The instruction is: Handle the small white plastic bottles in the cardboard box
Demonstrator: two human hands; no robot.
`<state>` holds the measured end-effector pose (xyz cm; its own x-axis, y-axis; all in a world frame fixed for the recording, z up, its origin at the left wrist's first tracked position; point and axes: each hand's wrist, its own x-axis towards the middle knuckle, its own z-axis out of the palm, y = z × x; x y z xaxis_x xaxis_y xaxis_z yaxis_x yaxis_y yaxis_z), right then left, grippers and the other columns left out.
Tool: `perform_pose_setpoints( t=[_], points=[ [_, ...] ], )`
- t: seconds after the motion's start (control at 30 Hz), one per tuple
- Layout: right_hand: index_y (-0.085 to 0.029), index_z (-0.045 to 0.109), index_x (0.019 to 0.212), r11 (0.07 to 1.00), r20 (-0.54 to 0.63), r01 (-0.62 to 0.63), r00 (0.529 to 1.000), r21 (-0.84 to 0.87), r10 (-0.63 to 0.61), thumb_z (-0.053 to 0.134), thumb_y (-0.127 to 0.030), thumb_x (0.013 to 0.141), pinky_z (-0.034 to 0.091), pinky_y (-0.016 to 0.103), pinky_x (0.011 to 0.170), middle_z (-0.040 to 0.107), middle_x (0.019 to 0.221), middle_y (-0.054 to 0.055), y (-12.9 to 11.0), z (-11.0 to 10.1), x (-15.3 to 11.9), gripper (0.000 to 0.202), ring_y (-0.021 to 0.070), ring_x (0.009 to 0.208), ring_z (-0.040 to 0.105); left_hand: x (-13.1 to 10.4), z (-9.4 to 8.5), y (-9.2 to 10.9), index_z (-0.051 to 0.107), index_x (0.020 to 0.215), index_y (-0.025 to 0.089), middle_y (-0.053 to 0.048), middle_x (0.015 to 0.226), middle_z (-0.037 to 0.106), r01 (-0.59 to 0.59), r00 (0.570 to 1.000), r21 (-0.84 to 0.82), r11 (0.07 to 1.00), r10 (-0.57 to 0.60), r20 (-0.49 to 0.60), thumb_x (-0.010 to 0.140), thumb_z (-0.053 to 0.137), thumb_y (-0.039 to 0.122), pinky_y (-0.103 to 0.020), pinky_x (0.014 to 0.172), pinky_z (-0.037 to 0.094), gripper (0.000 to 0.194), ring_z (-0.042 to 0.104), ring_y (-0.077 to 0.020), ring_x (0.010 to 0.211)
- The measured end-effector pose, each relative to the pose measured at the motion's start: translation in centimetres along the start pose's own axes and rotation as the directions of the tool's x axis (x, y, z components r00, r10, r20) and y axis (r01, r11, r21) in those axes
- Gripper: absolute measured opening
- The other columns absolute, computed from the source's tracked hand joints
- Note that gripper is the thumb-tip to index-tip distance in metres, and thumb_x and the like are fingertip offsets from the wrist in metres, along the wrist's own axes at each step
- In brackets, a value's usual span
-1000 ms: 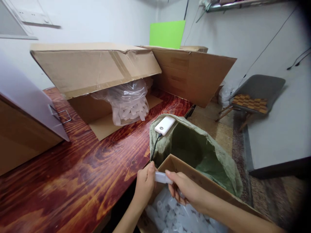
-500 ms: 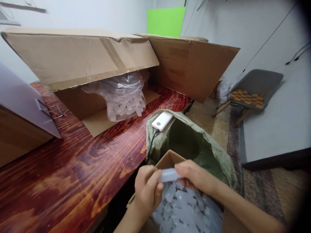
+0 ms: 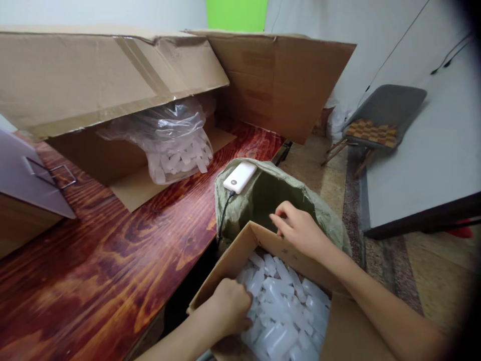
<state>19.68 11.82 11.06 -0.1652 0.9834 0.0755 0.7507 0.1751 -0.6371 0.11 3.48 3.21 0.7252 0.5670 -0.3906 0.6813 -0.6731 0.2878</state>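
Translucent white plastic tube-like pieces [image 3: 280, 296] fill an open cardboard box [image 3: 220, 268] low in front of me. Inside its left side my left hand [image 3: 229, 306] is down at the pieces, fingers curled and their tips hidden; whatever they hold cannot be made out. My right hand [image 3: 298, 230] hovers past the box's far wall, above the mouth of a green woven sack [image 3: 319, 200]. Its fingers are loosely bent and a little apart, with nothing visible between them. A white power bank [image 3: 240, 176] with a black cable lies on the sack's rim.
A reddish wood table [image 3: 124, 260] runs along the left. On it, a big cardboard box [image 3: 101, 75] lies open around a clear plastic bag [image 3: 176, 145] of similar pieces. A lilac panel with a metal handle [image 3: 48, 175] stands far left. A grey chair [image 3: 391, 110] is at right.
Both hands were together on one white tube; now they are apart. My left hand has dropped into the box, my right moved over the sack, and the tube is out of sight.
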Motion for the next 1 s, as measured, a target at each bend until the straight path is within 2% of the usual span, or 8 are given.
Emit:
perform_pose_setpoints(
  t=[0.1, 0.2, 0.43, 0.53, 0.63, 0.73, 0.8, 1.0],
  points=[
    [-0.019, 0.056, 0.070, 0.996, 0.010, 0.093, 0.996, 0.004, -0.093, 0.057, -0.036, 0.088, 0.040, 0.029, 0.067, 0.059, 0.075, 0.002, -1.5, -0.3, -0.5, 0.025, 0.0165, 0.073, 0.056, 0.4, 0.2, 0.3, 0.072, 0.081, 0.008, -0.019, 0.078, 0.073, 0.081, 0.984, 0.025, 0.996, -0.084, 0.157, 0.072, 0.072, 0.032, -0.045, 0.065, 0.057, 0.026, 0.071, -0.0329, 0.074],
    [-0.018, 0.065, 0.090, 0.986, 0.023, 0.160, 0.987, 0.037, -0.161, 0.056, -0.027, 0.089, 0.043, 0.028, 0.075, 0.062, 0.094, 0.005, -2.2, -0.5, -0.8, 0.012, 0.0158, 0.086, 0.058, 0.4, -0.4, 0.4, 0.072, 0.084, 0.008, -0.020, 0.083, 0.074, 0.095, 0.981, -0.031, 0.995, -0.088, 0.175, 0.074, 0.069, 0.022, -0.050, 0.069, 0.056, 0.018, 0.071, -0.0354, 0.078],
    [-0.018, 0.059, 0.092, 0.952, 0.085, 0.258, 0.958, 0.161, -0.274, 0.061, -0.018, 0.086, 0.044, 0.024, 0.070, 0.061, 0.087, 0.000, -3.6, -1.3, -2.0, 0.006, 0.0117, 0.076, 0.056, -0.9, -2.7, -0.8, 0.057, 0.122, 0.021, -0.009, 0.100, 0.071, -0.025, 0.970, -0.539, 0.842, -0.111, -0.217, 0.088, 0.050, 0.027, -0.037, 0.081, 0.053, 0.035, 0.068, -0.0248, 0.089],
    [-0.017, 0.060, 0.097, 0.906, 0.062, 0.359, 0.922, 0.225, -0.381, 0.058, -0.013, 0.086, 0.046, 0.024, 0.077, 0.061, 0.099, 0.003, -4.4, -1.6, -2.2, 0.011, 0.0123, 0.086, 0.058, -0.7, -2.8, -1.3, 0.041, 0.136, 0.025, -0.008, 0.114, 0.065, -0.150, 0.881, -0.728, 0.669, -0.243, -0.405, 0.093, 0.045, 0.029, -0.030, 0.084, 0.051, 0.044, 0.064, -0.0180, 0.093],
    [-0.018, 0.060, 0.104, 0.894, 0.084, 0.388, 0.906, 0.223, -0.414, 0.054, -0.010, 0.087, 0.045, 0.023, 0.081, 0.061, 0.101, 0.003, -4.5, -1.6, -2.1, 0.020, 0.0121, 0.091, 0.058, -0.3, -2.4, -2.0, 0.038, 0.130, 0.023, -0.007, 0.111, 0.062, -0.286, 0.727, -0.817, 0.501, -0.442, -0.526, 0.093, 0.045, 0.034, -0.028, 0.080, 0.052, 0.039, 0.063, -0.0162, 0.091],
    [-0.020, 0.059, 0.106, 0.923, 0.148, 0.337, 0.919, 0.184, -0.365, 0.056, -0.015, 0.088, 0.045, 0.022, 0.076, 0.064, 0.098, 0.000, -4.1, -1.2, -2.0, 0.019, 0.0107, 0.085, 0.059, -0.3, -2.2, -2.7, 0.040, 0.112, 0.023, -0.003, 0.099, 0.060, -0.380, 0.534, -0.840, 0.387, -0.649, -0.541, 0.089, 0.055, 0.039, -0.025, 0.076, 0.051, 0.032, 0.062, -0.0145, 0.087],
    [-0.020, 0.060, 0.105, 0.935, 0.197, 0.321, 0.917, 0.149, -0.346, 0.058, -0.018, 0.088, 0.045, 0.023, 0.076, 0.065, 0.097, 0.000, -3.8, -0.5, -1.9, 0.017, 0.0115, 0.084, 0.060, -0.5, -2.2, -3.0, 0.043, 0.100, 0.022, -0.001, 0.093, 0.061, -0.419, 0.471, -0.847, 0.328, -0.719, -0.511, 0.086, 0.061, 0.040, -0.025, 0.075, 0.051, 0.029, 0.063, -0.0140, 0.083],
    [-0.018, 0.061, 0.105, 0.916, 0.245, 0.377, 0.883, 0.135, -0.399, 0.059, -0.021, 0.088, 0.045, 0.027, 0.077, 0.067, 0.095, 0.003, -3.3, 1.4, -2.1, 0.017, 0.0152, 0.087, 0.061, -0.8, -2.7, -3.3, 0.046, 0.079, 0.021, 0.004, 0.059, 0.061, -0.475, 0.557, -0.868, 0.146, -0.714, -0.425, 0.088, 0.054, 0.048, -0.024, 0.053, 0.050, 0.030, 0.060, -0.0131, 0.051]
  ],
)
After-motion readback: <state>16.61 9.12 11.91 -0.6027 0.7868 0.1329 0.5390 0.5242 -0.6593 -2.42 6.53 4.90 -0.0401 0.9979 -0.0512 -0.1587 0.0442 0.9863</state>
